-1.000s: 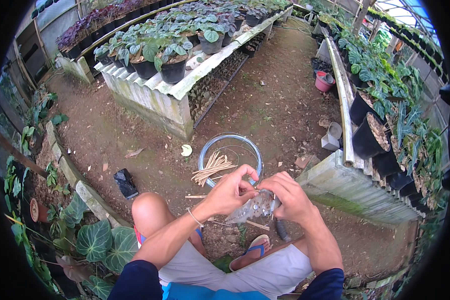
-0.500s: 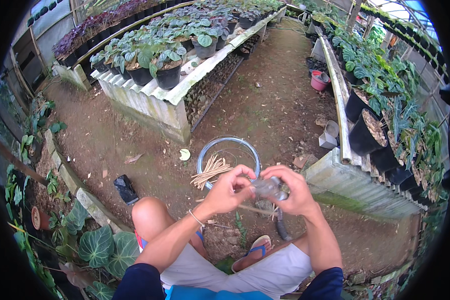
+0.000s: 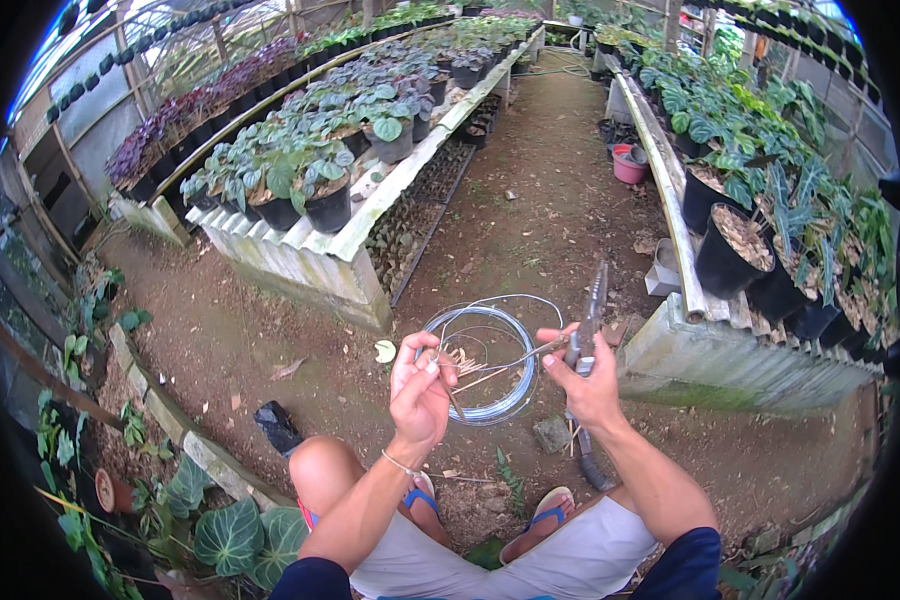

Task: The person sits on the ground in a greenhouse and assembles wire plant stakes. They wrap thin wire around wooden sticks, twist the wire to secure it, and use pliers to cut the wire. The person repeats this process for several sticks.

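Note:
My right hand (image 3: 592, 385) is wrapped round a pair of worn metal pliers (image 3: 595, 300), whose jaws point up and away from me. A thin stick (image 3: 485, 379) slants from near the right hand's fingers toward the left hand. My left hand (image 3: 420, 395) is closed in a pinch on the end of a thin wire (image 3: 500, 298), which arches over toward the right. Beneath and between the hands, a coil of silvery wire (image 3: 518, 402) lies on the ground. Inside the coil is a bundle of light wooden sticks (image 3: 467, 365), partly hidden by my left hand.
Potted plants crowd a corrugated bench (image 3: 290, 270) at left and another bench (image 3: 740, 370) at right. A dirt path (image 3: 530, 190) runs between them. A black object (image 3: 277, 428) lies left of my knee. A grey stone (image 3: 552, 434) and a dark curved handle (image 3: 592, 468) are near my right foot.
My hands have moved apart, the left one leftward. The pliers, blurred between both hands before, now stand upright in my right hand. My view has tilted up a little.

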### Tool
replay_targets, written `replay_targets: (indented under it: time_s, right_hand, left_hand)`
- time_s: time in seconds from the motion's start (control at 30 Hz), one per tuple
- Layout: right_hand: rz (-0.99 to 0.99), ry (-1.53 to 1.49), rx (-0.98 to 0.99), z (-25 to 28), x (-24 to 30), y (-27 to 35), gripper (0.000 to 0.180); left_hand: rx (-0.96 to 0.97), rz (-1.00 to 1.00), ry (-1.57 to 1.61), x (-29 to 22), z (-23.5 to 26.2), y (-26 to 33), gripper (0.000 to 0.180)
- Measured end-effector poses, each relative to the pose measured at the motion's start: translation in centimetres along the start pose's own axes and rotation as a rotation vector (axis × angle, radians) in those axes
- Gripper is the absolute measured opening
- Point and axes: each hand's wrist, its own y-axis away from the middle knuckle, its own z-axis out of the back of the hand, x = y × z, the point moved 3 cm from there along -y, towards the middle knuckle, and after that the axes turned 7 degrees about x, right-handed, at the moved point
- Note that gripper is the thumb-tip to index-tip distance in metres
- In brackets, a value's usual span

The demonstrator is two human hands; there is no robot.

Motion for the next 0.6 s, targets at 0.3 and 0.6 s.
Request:
replay_targets:
  time_s: [0.3, 0.6]
  right_hand:
    - [-0.055, 0.008, 0.059, 1.9, 0.6, -0.6, 0.023]
    - [-0.229, 0.224, 0.358, 1.8, -0.1, -0.4, 0.026]
  left_hand:
    - [0.121, 0.527, -0.004, 1.5, -0.7, 0.2, 0.055]
    - [0.15, 0.724, -0.054, 2.9, -1.6, 1.4, 0.03]
